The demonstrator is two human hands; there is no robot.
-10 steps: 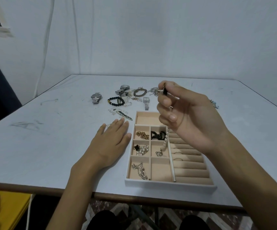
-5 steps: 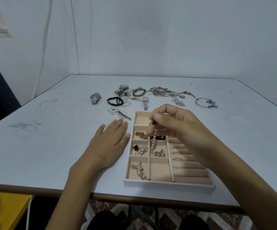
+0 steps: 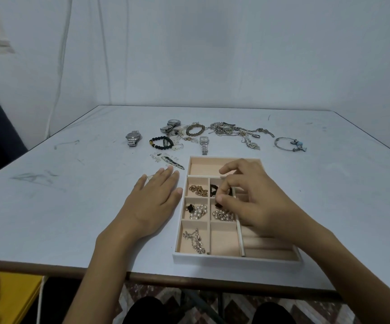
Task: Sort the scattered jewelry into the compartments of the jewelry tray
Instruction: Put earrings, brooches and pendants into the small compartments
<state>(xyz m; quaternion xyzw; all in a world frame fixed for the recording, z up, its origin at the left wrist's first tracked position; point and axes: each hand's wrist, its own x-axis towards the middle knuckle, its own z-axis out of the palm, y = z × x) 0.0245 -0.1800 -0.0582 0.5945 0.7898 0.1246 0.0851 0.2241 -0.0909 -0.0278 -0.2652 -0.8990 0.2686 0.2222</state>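
Note:
A white jewelry tray (image 3: 236, 259) with peach lining lies near the table's front edge. My right hand (image 3: 259, 206) hovers low over its middle, thumb and curled fingers pinching the dark end of a pearl strand (image 3: 223, 216) that is piled in a middle compartment. Other compartments hold a gold chain (image 3: 198, 190), a black flower piece with pearls (image 3: 197, 210) and a silver chain (image 3: 195, 240). My left hand (image 3: 152, 202) rests flat on the table, touching the tray's left side.
Behind the tray lie loose pieces: a steel watch (image 3: 133, 137), a black bead bracelet (image 3: 161, 142), a slim silver watch (image 3: 204, 143), a brown bracelet (image 3: 195, 129), a tangle of chains (image 3: 233, 132) and a bangle with blue charms (image 3: 288, 144).
My right hand came down from above the table with the hanging pearl strand, which now lies gathered in a middle compartment. The left hand has stayed put.

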